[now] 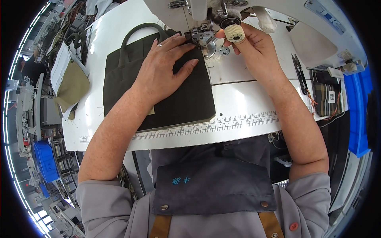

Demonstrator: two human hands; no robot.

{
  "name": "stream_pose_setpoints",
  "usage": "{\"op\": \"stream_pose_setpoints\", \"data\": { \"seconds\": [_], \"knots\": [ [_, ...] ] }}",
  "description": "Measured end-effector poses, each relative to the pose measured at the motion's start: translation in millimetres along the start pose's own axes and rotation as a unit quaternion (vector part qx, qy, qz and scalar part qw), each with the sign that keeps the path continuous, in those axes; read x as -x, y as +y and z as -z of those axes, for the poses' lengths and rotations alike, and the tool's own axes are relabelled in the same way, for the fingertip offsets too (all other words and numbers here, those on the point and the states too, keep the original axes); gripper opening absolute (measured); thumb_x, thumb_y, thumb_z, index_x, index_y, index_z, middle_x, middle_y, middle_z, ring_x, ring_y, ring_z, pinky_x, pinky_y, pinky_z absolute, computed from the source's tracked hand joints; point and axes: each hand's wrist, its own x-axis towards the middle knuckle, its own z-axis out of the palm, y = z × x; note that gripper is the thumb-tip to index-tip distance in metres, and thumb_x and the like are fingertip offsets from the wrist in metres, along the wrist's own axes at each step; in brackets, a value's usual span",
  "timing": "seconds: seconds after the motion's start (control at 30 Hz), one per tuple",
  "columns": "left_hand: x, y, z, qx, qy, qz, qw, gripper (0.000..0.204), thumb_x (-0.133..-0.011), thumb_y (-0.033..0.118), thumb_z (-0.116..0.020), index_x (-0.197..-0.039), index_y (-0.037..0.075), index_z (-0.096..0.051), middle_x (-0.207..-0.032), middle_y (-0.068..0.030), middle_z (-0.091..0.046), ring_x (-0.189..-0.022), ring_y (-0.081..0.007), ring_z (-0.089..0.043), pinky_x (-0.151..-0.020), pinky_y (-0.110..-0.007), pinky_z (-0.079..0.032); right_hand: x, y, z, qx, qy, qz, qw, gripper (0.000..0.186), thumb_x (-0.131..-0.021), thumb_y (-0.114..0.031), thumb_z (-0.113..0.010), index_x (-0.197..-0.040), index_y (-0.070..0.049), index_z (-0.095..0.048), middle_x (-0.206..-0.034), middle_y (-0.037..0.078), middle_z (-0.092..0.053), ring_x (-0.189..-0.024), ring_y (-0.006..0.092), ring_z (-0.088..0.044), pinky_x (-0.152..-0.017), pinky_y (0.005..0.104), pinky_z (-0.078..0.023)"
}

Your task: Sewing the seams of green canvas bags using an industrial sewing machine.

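Observation:
My left hand (pixel 162 71) lies on a dark olive fabric bag (pixel 188 97) with an arched handle (pixel 131 33), its fingers stretched out and apart toward the sewing machine's presser foot and needle area (pixel 200 37). The bag's top right corner is beside that area. My right hand (pixel 258 51) is raised at the machine, fingers curled behind and beside a cream dial (pixel 234 35); what they hold, if anything, is hidden. A round metal plate (pixel 223 50) is set in the bed below it.
Black snips (pixel 299 73) and striped cloth (pixel 324 97) lie on the right of the white table (pixel 234 131), which has a printed ruler edge. Olive and white fabric pieces (pixel 73 83) are at the left. Blue bins (pixel 357 115) stand at right, another (pixel 45 160) at left.

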Motion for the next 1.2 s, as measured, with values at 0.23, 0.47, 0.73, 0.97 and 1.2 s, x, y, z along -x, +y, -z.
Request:
{"op": "stream_pose_setpoints", "data": {
  "seconds": [0.23,0.47,0.73,0.97,1.2],
  "knots": [
    [-7,-12,1,0.028,0.006,-0.015,0.999,0.041,-0.1,0.03,-0.075,-0.13,0.003,-0.074,-0.137,-0.0201,-0.069,-0.13,-0.041,-0.065,-0.122,-0.058,-0.04,4,-3,-6,0.03,-0.005,0.019,0.999,0.03,-0.108,-0.031,-0.067,-0.108,-0.005,-0.08,-0.081,0.002,-0.069,-0.074,0.0089,-0.058,-0.069,0.0287,-0.047],
    [-8,-15,7,-0.02,0.019,-0.045,0.999,0.039,-0.098,0.036,-0.075,-0.127,0.009,-0.075,-0.136,-0.0118,-0.07,-0.128,-0.0319,-0.066,-0.122,-0.06,-0.037,11,-5,-7,0.309,-0.049,0.178,0.933,0.017,-0.095,-0.021,-0.075,-0.107,-0.011,-0.082,-0.095,0.009,-0.07,-0.086,0.0297,-0.07,-0.077,0.0431,-0.056],
    [22,25,31,0.031,0.028,-0.113,0.993,0.053,-0.078,0.042,-0.091,-0.113,0.007,-0.071,-0.134,-0.0106,-0.07,-0.124,-0.0309,-0.068,-0.116,-0.053,-0.044,18,-6,-11,0.267,-0.087,0.237,0.93,0.019,-0.091,-0.023,-0.077,-0.107,-0.013,-0.083,-0.097,0.007,-0.068,-0.091,0.0295,-0.07,-0.078,0.0456,-0.056],
    [17,20,30,0.13,-0.015,-0.047,0.99,0.064,-0.085,0.037,-0.088,-0.134,0.002,-0.067,-0.14,-0.0151,-0.067,-0.13,-0.0366,-0.064,-0.117,-0.051,-0.046,18,-13,-13,0.37,-0.075,0.29,0.88,0.017,-0.088,-0.028,-0.079,-0.095,-0.012,-0.08,-0.09,0.004,-0.064,-0.089,0.0224,-0.068,-0.078,0.0409,-0.05],
    [18,13,22,0.104,-0.054,-0.07,0.991,0.068,-0.093,0.04,-0.08,-0.145,0.001,-0.063,-0.151,-0.0169,-0.061,-0.144,-0.036,-0.055,-0.124,-0.054,-0.039,24,-19,-17,0.399,-0.072,0.277,0.871,0.02,-0.089,-0.03,-0.079,-0.094,-0.011,-0.079,-0.091,0.004,-0.068,-0.088,0.0211,-0.069,-0.078,0.0391,-0.051]
  ]
}}
